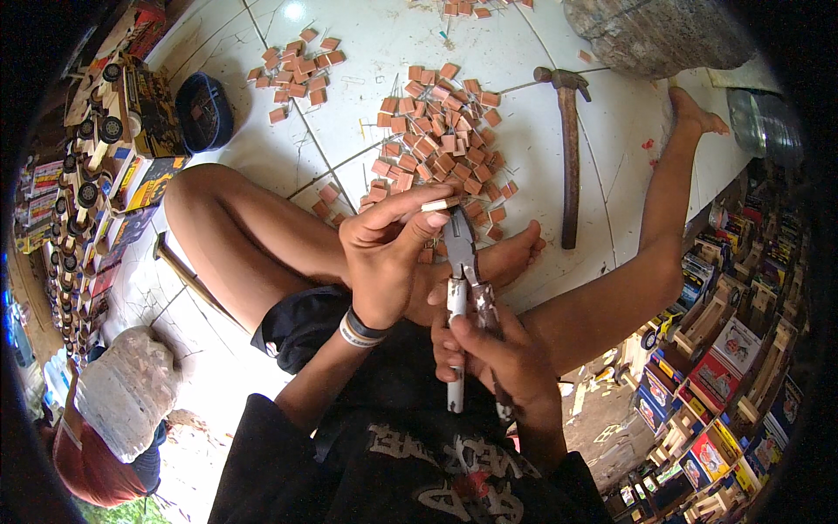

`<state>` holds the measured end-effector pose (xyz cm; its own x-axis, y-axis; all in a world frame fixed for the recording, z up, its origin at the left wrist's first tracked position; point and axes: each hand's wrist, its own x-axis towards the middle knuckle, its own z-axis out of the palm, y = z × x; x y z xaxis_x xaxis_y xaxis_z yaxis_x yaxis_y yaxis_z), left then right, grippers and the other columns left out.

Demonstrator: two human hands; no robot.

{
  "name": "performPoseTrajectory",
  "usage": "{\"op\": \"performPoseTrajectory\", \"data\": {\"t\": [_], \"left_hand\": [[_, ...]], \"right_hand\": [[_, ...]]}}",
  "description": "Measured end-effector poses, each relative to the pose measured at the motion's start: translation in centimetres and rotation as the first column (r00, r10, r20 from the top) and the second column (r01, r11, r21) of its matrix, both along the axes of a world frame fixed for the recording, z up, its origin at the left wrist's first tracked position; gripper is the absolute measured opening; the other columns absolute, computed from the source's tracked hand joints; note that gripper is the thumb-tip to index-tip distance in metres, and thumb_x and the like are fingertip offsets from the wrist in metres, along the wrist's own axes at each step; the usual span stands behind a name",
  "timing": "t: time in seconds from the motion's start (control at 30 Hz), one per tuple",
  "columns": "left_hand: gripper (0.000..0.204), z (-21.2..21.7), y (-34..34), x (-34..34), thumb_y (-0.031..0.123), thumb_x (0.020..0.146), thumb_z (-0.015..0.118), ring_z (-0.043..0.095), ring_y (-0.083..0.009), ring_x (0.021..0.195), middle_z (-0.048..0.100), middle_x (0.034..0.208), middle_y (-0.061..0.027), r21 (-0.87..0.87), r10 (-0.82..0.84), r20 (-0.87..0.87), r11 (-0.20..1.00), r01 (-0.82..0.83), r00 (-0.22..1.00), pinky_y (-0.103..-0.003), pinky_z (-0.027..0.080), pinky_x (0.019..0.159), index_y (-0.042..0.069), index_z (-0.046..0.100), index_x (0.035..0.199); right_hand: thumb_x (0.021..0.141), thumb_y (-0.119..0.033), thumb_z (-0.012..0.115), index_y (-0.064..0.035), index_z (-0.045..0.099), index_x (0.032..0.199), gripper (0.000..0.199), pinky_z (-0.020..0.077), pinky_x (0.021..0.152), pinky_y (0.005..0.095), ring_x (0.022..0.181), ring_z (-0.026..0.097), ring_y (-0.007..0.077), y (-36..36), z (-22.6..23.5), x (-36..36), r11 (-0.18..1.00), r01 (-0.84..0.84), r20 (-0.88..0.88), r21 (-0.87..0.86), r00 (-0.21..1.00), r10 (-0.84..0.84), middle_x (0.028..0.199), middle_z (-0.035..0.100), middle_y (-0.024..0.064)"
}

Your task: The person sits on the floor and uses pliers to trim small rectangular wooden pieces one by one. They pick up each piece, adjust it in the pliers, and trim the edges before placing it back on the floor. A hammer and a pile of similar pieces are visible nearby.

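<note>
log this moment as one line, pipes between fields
left hand: pinching small block | right hand: gripping pliers, head by block | tiled floor: brown block pile, hammer

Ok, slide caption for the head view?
Left grip holds a small block beside the tip of pliers in the right grip; brown blocks and a hammer lie beyond on white tiles.

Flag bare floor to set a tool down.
Best: white tile between claw hammer and right shin, bar small red specks. Also between navy tub and main block pile. Crowded: that pile; boxes at lower right.
</note>
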<state>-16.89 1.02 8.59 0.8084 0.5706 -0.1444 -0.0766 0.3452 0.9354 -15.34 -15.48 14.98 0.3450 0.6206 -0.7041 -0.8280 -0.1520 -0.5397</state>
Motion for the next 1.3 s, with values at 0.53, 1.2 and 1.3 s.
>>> {"op": "performPoseTrajectory", "data": {"t": [0.53,1.2,1.3], "left_hand": [[0.024,2.8,2.1,0.5,0.009,0.099,0.072,0.074,-0.0175,0.088,0.077,0.099,-0.0125,-0.035,0.043,-0.155,0.998,-0.049,0.987,-0.031,0.062,0.083,-0.009,0.073,0.115],[0.024,3.5,2.8,-0.3,0.014,0.101,0.071,0.076,-0.0176,0.087,0.076,0.093,-0.0113,-0.123,-0.126,-0.199,0.987,0.103,0.972,-0.031,0.064,0.081,-0.009,0.073,0.106],[0.025,3.5,2.7,-0.3,0.015,0.101,0.071,0.076,-0.0173,0.087,0.076,0.094,-0.0113,-0.127,-0.127,-0.203,0.987,0.102,0.971,-0.031,0.064,0.081,-0.009,0.073,0.107]], "right_hand": [[0.106,-0.019,0.059,0.0042,0.039,0.151,0.054,0.0499,0.100,0.0425,0.122,0.065,0.0355,-0.2,-0.4,0.8,0.845,0.085,0.709,-0.527,0.593,0.382,0.129,0.064,0.0279],[0.106,-0.023,0.061,0.0025,0.047,0.141,0.046,0.0524,0.092,0.0484,0.110,0.068,0.0440,-1.2,0.3,1.8,0.896,-0.066,0.651,-0.438,0.665,0.367,0.116,0.067,0.0272],[0.106,-0.024,0.060,0.0025,0.047,0.141,0.046,0.0523,0.092,0.0486,0.110,0.067,0.0450,-1.0,0.5,1.8,0.904,-0.064,0.656,-0.424,0.667,0.355,0.117,0.067,0.0277]]}}
